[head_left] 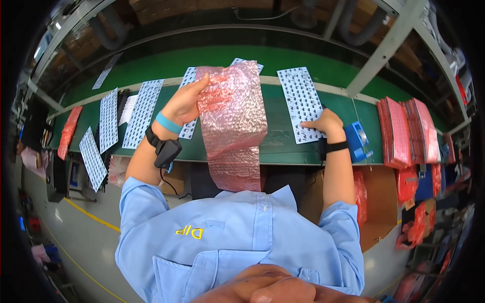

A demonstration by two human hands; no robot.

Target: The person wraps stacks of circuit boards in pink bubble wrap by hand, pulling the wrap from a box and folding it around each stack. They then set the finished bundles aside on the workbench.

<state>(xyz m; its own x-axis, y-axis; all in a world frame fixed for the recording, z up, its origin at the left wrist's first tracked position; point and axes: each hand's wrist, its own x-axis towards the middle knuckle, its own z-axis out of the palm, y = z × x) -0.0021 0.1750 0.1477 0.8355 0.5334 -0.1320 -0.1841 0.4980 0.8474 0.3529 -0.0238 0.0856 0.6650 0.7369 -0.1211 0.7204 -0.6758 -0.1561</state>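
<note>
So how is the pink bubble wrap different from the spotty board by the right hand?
The pink bubble wrap is shiny; the spotty board is pale blue with dark spots. The wrap is crinkled and bent; the board looks straight and stiff. The left hand grips the wrap; the right hand has its thumb on the board. Both are longer than wide.

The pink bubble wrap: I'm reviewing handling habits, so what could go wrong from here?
The pink bubble wrap hangs from the left hand at one edge, so it might slip. The right hand could mar the part-studded board under its thumb. Another board, far left, seems to overhang the bench and might get knocked off.
</note>
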